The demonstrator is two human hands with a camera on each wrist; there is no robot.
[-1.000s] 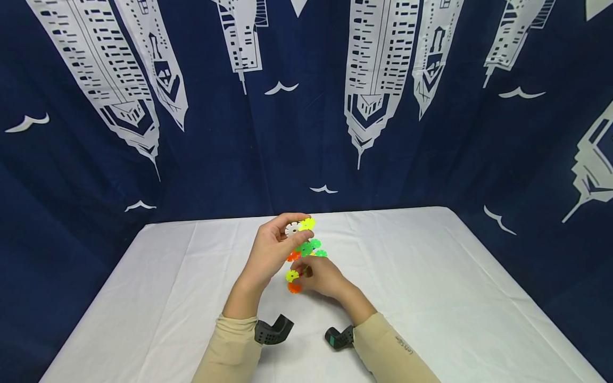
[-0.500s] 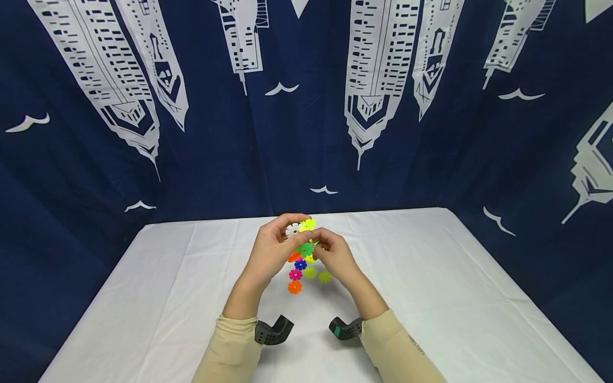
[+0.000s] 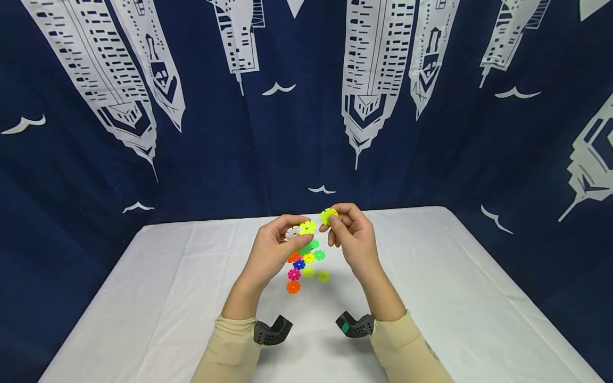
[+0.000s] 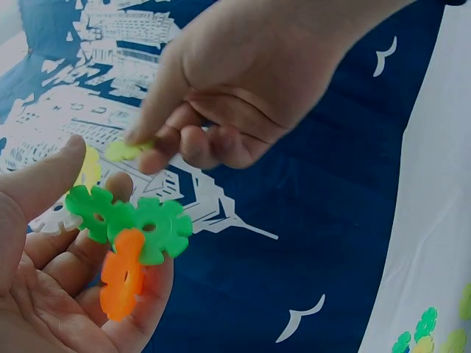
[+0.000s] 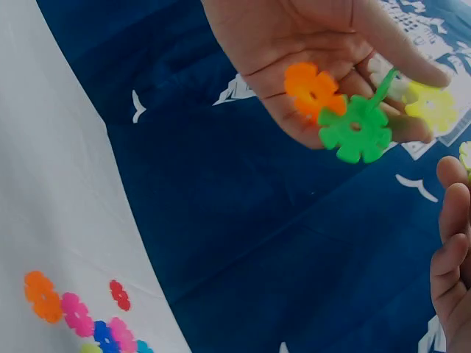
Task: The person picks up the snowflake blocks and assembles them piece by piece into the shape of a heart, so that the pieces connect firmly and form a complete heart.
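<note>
In the head view, my left hand (image 3: pixel 275 242) holds a joined cluster of notched, flower-shaped plastic discs between thumb and fingers. It includes a white disc (image 3: pixel 291 233) and a yellow disc (image 3: pixel 307 227). Green discs (image 4: pixel 165 228) and an orange disc (image 4: pixel 122 278) of the cluster show over the palm in the left wrist view. To the right, apart from the cluster, my right hand (image 3: pixel 355 239) pinches a single yellow-green disc (image 3: pixel 329 216) between thumb and forefinger. Only a sliver of that disc shows in the right wrist view.
Loose discs lie below the hands on the white-covered table (image 3: pixel 431 298): orange (image 3: pixel 293 287), pink (image 3: pixel 294 274), blue (image 3: pixel 299 264), yellow-green (image 3: pixel 323 276) and others, partly overlapping in view. Behind the table hangs a dark blue curtain (image 3: pixel 306 138) with white building prints.
My right hand has risen from among the loose discs, passed close to the left hand, and moved up and right with the yellow-green disc. My left hand stays nearly still with the cluster.
</note>
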